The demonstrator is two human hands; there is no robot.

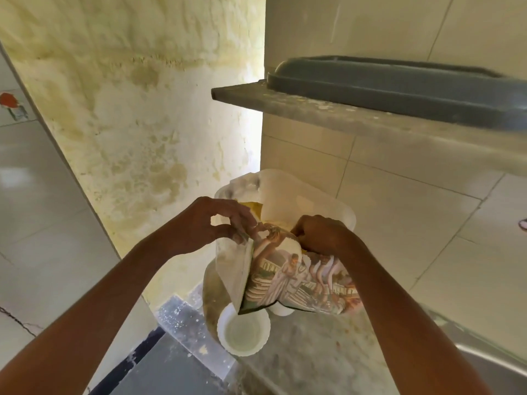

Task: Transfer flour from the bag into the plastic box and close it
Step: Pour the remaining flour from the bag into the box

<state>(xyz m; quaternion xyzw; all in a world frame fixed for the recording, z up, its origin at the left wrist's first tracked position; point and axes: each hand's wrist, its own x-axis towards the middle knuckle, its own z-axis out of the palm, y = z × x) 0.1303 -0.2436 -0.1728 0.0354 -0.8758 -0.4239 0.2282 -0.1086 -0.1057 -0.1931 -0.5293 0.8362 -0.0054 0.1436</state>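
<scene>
Left hand [219,220]: centre of the frame, thumb and fingers curled, pinching the upper left edge of the printed paper flour bag [296,277].
Right hand [322,233]: just right of centre, fingers curled down over the bag's upper right edge, gripping it.
Printed paper flour bag: held between both hands, tilted, its open mouth facing up and away toward the box; the printed face shows white-clad figures; a yellowish inner flap shows at the mouth.
Translucent plastic box [310,201]: directly behind and partly under the bag, centre of the frame, open at the top; whether flour lies inside cannot be told.
White fluted round bowl [243,333]: below the bag's lower corner, lower centre, standing at the bench edge.
Grey speckled stone bench [308,352]: lower centre to lower right, carrying the bowl and box.
Steel sink [496,363]: lower right corner, only its rim in view.
Grey stone shelf [313,105]: upper right, carrying a dark grey plastic lid or tray [399,81].
Stained yellowish wall [137,109]: upper left to centre.
Pale tiled wall [399,195]: right of the frame.
</scene>
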